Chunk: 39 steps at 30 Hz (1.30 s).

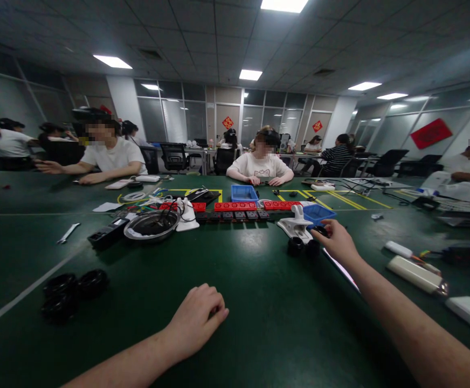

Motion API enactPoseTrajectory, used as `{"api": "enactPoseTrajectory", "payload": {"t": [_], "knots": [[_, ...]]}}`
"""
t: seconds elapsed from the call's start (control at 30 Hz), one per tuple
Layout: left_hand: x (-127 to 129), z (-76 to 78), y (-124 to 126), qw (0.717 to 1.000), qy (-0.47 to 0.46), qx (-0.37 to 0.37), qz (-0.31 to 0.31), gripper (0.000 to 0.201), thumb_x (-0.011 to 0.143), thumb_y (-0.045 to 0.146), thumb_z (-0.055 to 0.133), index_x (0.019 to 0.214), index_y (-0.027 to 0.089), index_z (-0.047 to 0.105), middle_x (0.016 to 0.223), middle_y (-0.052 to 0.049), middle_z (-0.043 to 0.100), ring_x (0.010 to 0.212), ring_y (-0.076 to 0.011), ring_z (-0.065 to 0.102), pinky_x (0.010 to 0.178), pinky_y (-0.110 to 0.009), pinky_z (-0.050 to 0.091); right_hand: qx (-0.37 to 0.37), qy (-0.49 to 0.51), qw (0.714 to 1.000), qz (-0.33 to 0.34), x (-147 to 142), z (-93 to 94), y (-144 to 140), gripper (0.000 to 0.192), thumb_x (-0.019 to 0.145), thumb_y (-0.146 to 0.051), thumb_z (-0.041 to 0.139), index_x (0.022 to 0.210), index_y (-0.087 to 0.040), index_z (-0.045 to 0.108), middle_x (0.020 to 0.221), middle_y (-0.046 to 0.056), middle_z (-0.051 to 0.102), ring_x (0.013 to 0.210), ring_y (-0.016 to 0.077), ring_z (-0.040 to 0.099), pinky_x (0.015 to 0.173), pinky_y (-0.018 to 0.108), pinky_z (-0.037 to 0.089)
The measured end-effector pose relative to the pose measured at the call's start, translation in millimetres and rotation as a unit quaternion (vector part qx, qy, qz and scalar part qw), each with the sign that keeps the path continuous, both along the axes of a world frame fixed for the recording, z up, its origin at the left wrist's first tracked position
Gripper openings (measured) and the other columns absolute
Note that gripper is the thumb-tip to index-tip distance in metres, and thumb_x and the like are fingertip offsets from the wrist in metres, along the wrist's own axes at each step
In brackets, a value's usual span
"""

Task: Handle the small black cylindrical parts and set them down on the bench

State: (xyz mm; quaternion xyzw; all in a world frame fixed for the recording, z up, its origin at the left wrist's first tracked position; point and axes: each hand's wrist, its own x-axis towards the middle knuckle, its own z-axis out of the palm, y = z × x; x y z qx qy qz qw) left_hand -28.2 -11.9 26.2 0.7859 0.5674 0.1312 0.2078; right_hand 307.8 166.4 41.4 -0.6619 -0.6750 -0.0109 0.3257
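Observation:
My right hand (pixel 338 241) reaches out over the right side of the table, its fingers closed on a small, glossy black round part (pixel 320 231). Just under and left of it stand two similar parts, a black round part (pixel 295 246) and another black round part (pixel 312 248). A white clip-shaped stand (pixel 297 222) is right behind them. Loosely curled, my left hand (pixel 198 319) rests on the near middle of the table; nothing shows in it, though its fingertips are partly hidden. Off to its left, three black round parts (pixel 93 283) sit close together.
Across the green table (pixel 235 264) run red and black socket strips (pixel 235 207), between a blue tray (pixel 244 193) and a blue bin (pixel 318 214). A metal bowl (pixel 152 226) and wrench (pixel 69 233) are left; a cream device (pixel 416 275) lies right. A person (pixel 261 161) sits opposite.

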Motion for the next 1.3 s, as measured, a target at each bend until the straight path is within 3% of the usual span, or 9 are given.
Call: {"api": "enactPoseTrajectory", "payload": {"t": [0.4,0.5,0.57,0.63,0.73,0.9,1.0,1.17,1.3], "knots": [[-2.0,-3.9,1.3,1.000,-0.009,-0.007,0.001,0.022,0.083,0.033,0.040,0.074,0.020,0.056,0.077,0.000,0.054,0.074,-0.0165,0.047,0.065,-0.028,0.037,-0.112,-0.122,0.980,0.113,2.0,-7.9,-3.2,0.043,0.066,-0.026,0.056,0.106,-0.011,0.052,0.106,0.012,0.056,0.097,0.0257,0.051,0.082,0.031,0.039],[-2.8,-6.1,0.8,1.000,-0.008,0.023,-0.007,0.022,0.083,0.033,0.041,0.074,0.020,0.056,0.075,0.000,0.054,0.072,-0.0163,0.047,0.064,-0.028,0.036,-0.074,-0.098,0.987,0.103,0.5,9.6,-13.8,0.045,0.065,-0.035,0.058,0.104,-0.014,0.053,0.107,0.012,0.054,0.098,0.0279,0.049,0.081,0.035,0.039],[-3.5,-6.4,0.2,0.999,-0.008,0.038,-0.013,0.024,0.084,0.035,0.041,0.073,0.020,0.056,0.074,0.000,0.054,0.072,-0.0165,0.048,0.063,-0.028,0.035,0.003,-0.048,0.994,0.097,-8.5,25.8,-29.3,0.029,0.073,-0.043,0.048,0.084,-0.018,0.059,0.098,0.009,0.057,0.092,0.0261,0.051,0.078,0.035,0.039],[-4.2,-6.6,-0.1,0.999,-0.006,0.050,-0.016,0.027,0.084,0.037,0.040,0.073,0.019,0.056,0.073,0.000,0.054,0.072,-0.0163,0.048,0.063,-0.028,0.035,0.075,0.028,0.993,0.090,-28.6,38.0,-50.6,0.040,0.082,-0.045,0.030,0.058,-0.021,0.052,0.075,0.008,0.058,0.077,0.0225,0.054,0.068,0.033,0.040],[-4.3,-8.9,-0.5,0.997,0.006,0.074,-0.011,0.031,0.083,0.041,0.041,0.069,0.018,0.056,0.070,0.001,0.054,0.069,-0.0152,0.048,0.062,-0.026,0.036,0.030,0.091,0.982,0.161,-80.1,36.2,-85.7,0.047,0.081,-0.050,0.025,0.045,-0.023,0.034,0.044,0.001,0.038,0.044,0.0160,0.040,0.045,0.028,0.030],[-0.9,-11.5,-6.5,0.991,0.054,0.122,-0.008,0.034,0.081,0.040,0.044,0.059,0.017,0.053,0.057,0.003,0.051,0.055,-0.0121,0.049,0.051,-0.022,0.033,-0.015,0.067,0.938,0.339,-174.7,-11.3,-122.7,0.048,0.080,-0.050,0.027,0.043,-0.020,0.023,0.042,-0.003,0.028,0.041,0.0104,0.030,0.043,0.024,0.023],[-3.4,-1.4,-15.9,0.982,0.084,0.170,-0.015,0.034,0.081,0.039,0.045,0.056,0.017,0.053,0.053,0.003,0.051,0.051,-0.0125,0.049,0.049,-0.023,0.033,-0.075,0.086,0.916,0.384,-201.8,-37.4,-129.3,0.049,0.082,-0.049,0.024,0.042,-0.019,0.023,0.041,-0.004,0.025,0.039,0.0082,0.026,0.041,0.023,0.020],[-49.3,35.9,-30.9,0.971,0.090,0.216,0.038,0.027,0.080,0.042,0.045,0.070,0.019,0.055,0.070,-0.001,0.056,0.065,-0.0165,0.053,0.055,-0.025,0.037,-0.070,0.090,0.920,0.376,-201.9,-49.6,-131.8,0.047,0.084,-0.045,0.024,0.046,-0.019,0.026,0.044,-0.004,0.028,0.041,0.0086,0.031,0.043,0.022,0.023],[-131.4,63.2,-34.2,0.939,0.132,0.222,0.228,0.029,0.081,0.044,0.040,0.083,0.020,0.056,0.086,-0.003,0.056,0.079,-0.0197,0.053,0.065,-0.028,0.040,-0.008,0.025,0.923,0.383,-197.5,-44.3,-134.3,0.037,0.084,-0.039,0.032,0.054,-0.018,0.036,0.056,-0.001,0.042,0.054,0.0125,0.043,0.052,0.022,0.030]]}}
